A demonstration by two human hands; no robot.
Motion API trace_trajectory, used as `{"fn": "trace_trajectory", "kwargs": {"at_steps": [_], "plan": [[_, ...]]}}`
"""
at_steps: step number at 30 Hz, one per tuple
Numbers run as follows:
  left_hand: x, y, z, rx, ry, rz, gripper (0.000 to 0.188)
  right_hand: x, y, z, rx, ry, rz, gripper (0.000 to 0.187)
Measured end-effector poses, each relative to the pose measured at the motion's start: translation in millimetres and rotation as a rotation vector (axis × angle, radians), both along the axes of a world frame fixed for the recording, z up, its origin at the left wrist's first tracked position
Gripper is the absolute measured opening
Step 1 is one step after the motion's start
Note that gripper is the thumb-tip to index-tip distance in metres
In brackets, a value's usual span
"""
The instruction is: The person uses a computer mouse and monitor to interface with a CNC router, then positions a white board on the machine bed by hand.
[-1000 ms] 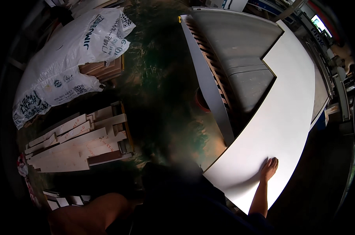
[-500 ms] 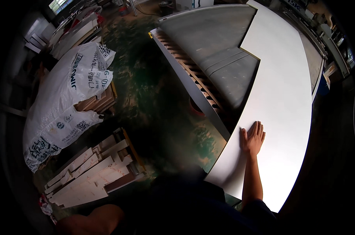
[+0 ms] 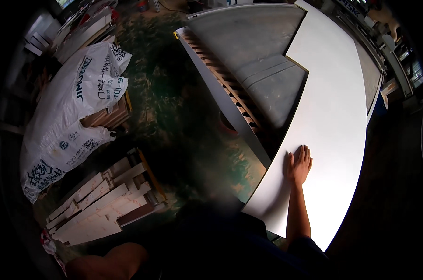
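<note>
My right hand lies flat on a long white board, fingers stretched out and thumb a little apart, holding nothing. The board has a stepped notch in its left edge. It rests over a grey machine table, whose surface shows to the left of the board. Of my left arm, only a bare, bent part appears at the lower left; the left hand itself is out of sight.
A slatted wooden strip runs along the table's left side. On the left stand wooden pieces under white plastic sheeting. Nearer me lies a stack of pale cut boards. More machinery stands at the far right.
The whole view has shifted slightly, so most things sit a bit further left. My right hand stays flat on the white board at about the same spot.
</note>
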State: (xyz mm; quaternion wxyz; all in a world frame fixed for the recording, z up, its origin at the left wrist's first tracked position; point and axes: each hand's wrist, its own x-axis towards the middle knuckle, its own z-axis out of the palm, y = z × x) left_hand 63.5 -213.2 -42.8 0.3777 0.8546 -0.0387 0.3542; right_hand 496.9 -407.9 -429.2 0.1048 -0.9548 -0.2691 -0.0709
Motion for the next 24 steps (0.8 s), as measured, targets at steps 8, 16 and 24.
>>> {"fn": "trace_trajectory", "kwargs": {"at_steps": [8, 16, 24], "plan": [[-11, 12, 12, -0.026, 0.159, -0.049, 0.029, -1, -1, 1, 0.007, 0.010, -0.008, 0.062], [-13, -1, 15, -0.185, 0.124, 0.193, 0.018, -5, 7, 9, 0.061, 0.001, 0.029, 0.061], [-36, 33, 6, 0.106, -0.060, 0.093, 0.011, -17, 53, 19, 0.082, 0.048, 0.150, 0.076]]}}
